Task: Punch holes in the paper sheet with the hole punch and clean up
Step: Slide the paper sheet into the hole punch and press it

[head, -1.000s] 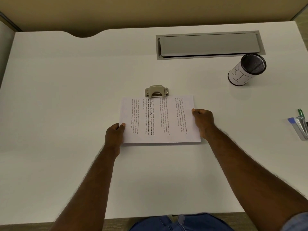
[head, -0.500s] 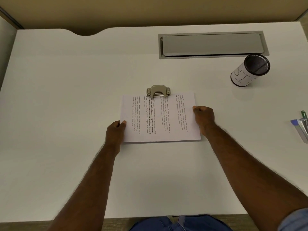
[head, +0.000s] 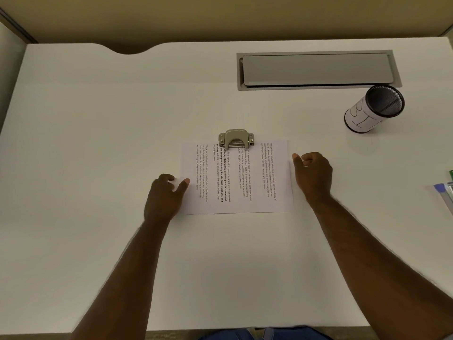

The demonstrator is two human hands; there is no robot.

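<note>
A printed paper sheet [head: 257, 182] lies flat on the white desk [head: 98, 143], its far edge slid into a beige metal hole punch [head: 236, 138]. My left hand [head: 166, 195] grips the sheet's left edge, thumb on top of the paper. My right hand [head: 312, 173] sits just off the sheet's right edge with fingers loosely curled, holding nothing; its thumb tip is at the edge.
A grey cable-tray lid [head: 316, 69] is set into the desk at the back right. A black mesh pen cup with a white label [head: 375, 109] stands to the right. Pens and a blue-tipped item [head: 445, 192] lie at the right edge.
My right hand has let go of the sheet's right edge and drawn slightly right. The sheet has slid a little further into the punch. My left hand stays on the left edge.
</note>
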